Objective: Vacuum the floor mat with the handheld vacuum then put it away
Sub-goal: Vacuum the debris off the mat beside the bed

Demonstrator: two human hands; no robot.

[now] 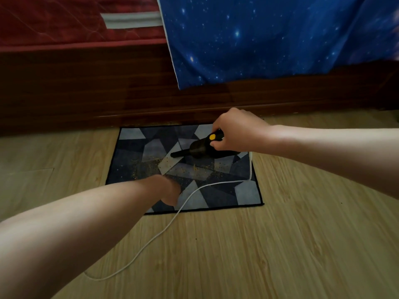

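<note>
Mat lay flat on wood floor, far edge against dark bed frame. Yellowish crumbs were scattered in a band across its middle.

Vacuum was over the mat's far right part, nozzle pointing left and down toward the crumbs; whether the tip touched the mat could not be told. Right hand was clamped round the handle, fingers curled over the top, thumb just beside the yellow button. The handle's rear was hidden under that hand. The dust cup was dark and nothing inside it could be made out.

Left hand rested on the mat near its front edge, wrist bent down. The fingers were tucked out of sight beneath it, so the grip could not be told.

White cord came down from behind the right hand, ran along the mat's right side, curved left across the front corner, passed just beside the left hand and trailed onto the floor.

Red mattress sat on the frame. Blue starry sheet hung over the frame, cut off at the top and right.
</note>
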